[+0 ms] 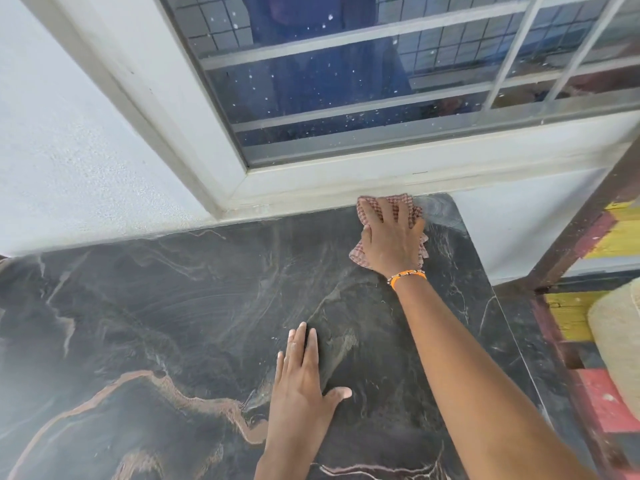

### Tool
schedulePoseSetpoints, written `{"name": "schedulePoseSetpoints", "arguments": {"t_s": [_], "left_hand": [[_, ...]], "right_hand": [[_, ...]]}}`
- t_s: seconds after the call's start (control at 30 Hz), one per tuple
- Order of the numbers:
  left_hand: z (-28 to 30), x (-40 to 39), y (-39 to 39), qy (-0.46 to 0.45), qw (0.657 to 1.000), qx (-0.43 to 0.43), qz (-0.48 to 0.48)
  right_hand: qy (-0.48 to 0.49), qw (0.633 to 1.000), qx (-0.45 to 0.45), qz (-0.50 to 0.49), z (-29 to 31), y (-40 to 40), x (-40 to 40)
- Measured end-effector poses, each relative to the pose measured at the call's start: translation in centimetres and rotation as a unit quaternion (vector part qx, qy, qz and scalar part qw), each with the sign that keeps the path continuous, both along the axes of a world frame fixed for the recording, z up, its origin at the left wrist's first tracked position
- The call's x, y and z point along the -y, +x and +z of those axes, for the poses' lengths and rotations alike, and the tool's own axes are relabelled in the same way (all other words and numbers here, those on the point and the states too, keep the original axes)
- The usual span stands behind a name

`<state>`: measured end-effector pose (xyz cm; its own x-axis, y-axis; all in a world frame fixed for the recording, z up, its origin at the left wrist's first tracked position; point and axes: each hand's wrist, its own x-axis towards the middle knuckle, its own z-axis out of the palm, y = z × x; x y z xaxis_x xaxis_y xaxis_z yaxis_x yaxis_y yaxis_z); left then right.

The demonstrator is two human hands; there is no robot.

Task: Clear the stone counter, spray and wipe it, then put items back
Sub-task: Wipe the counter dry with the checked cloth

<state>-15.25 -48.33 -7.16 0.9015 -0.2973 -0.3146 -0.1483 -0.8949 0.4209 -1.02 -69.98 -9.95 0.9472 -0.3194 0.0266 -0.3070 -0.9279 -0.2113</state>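
Observation:
The dark stone counter [173,323] with pale and rust veins fills the lower part of the head view. At its far right corner, under the window sill, my right hand [393,237] presses a red-and-white checked cloth [415,211] flat onto the stone, fingers spread over it. An orange bead bracelet sits on that wrist. My left hand [304,386] lies flat on the counter nearer to me, fingers straight and thumb out, holding nothing. Faint wipe streaks show on the stone between the hands.
A white-framed window [346,81] and a white wall [69,150] run along the counter's back edge. The counter ends at the right, where a dark wooden frame [588,216], a red and yellow painted surface [609,400] and a pale woven object [620,341] stand.

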Motion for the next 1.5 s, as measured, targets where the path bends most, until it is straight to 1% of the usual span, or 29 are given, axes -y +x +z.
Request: {"name": "schedulePoseSetpoints", "arguments": {"t_s": [0.1,0.2,0.3,0.4,0.47,0.57,0.67,0.73,0.8,0.87,1.03,1.13,1.2,1.3,1.43,1.5], "left_hand": [[-0.2,0.8,-0.7,0.003,1.0,-0.026,-0.015],[-0.4,0.8,-0.8,0.016,0.999,-0.035,-0.022],[-0.4,0.7,-0.7,0.024,0.999,-0.04,-0.029],[-0.5,0.9,-0.6,0.037,0.998,-0.045,-0.029],[-0.4,1.0,-0.5,0.051,0.997,-0.048,-0.031],[-0.2,1.0,-0.3,0.069,0.996,-0.051,-0.038],[-0.1,1.0,-0.2,0.078,0.994,-0.06,-0.047],[-0.1,1.0,-0.2,0.083,0.993,-0.066,-0.053],[-0.1,1.0,0.0,0.086,0.992,-0.07,-0.054],[0.0,1.2,0.1,0.089,0.992,-0.073,-0.057],[0.3,1.3,-0.2,0.063,0.995,-0.06,-0.048],[0.4,1.3,-0.1,0.074,0.994,-0.069,-0.044],[0.5,1.6,-0.1,0.089,0.992,-0.077,-0.048],[0.1,1.5,0.0,0.086,0.992,-0.08,-0.043],[-0.1,1.2,-0.1,0.089,0.992,-0.071,-0.046],[0.0,1.1,-0.1,0.099,0.992,-0.062,-0.051]], "right_hand": [[-0.003,0.996,-0.012,-0.088,-0.3,-1.7,5.2],[0.015,0.988,-0.018,-0.156,-0.1,-3.3,8.3],[0.022,0.985,-0.018,-0.169,0.1,-4.7,8.0],[0.024,0.986,-0.014,-0.164,-0.1,-6.8,5.4],[0.01,0.993,-0.012,-0.117,-0.7,-7.9,2.6],[0.024,1.0,0.008,0.005,-1.2,-7.6,-3.3],[0.051,0.987,0.013,0.152,-0.9,-4.6,-9.2],[0.046,0.972,0.005,0.231,-0.3,-1.7,-11.3],[0.029,0.96,-0.01,0.277,0.2,0.9,-12.0],[0.017,0.959,-0.024,0.283,0.3,2.5,-12.3],[0.045,0.972,-0.014,0.23,0.6,3.4,-13.6],[0.058,0.985,0.004,0.163,0.7,2.7,-12.0],[0.062,0.993,0.015,0.097,0.4,2.0,-9.1],[0.034,0.999,0.013,0.017,-0.1,0.5,-2.8],[0.006,0.996,0.009,-0.093,-0.6,-1.5,5.2],[0.016,0.99,-0.005,-0.14,-0.7,-2.2,7.6]]}}
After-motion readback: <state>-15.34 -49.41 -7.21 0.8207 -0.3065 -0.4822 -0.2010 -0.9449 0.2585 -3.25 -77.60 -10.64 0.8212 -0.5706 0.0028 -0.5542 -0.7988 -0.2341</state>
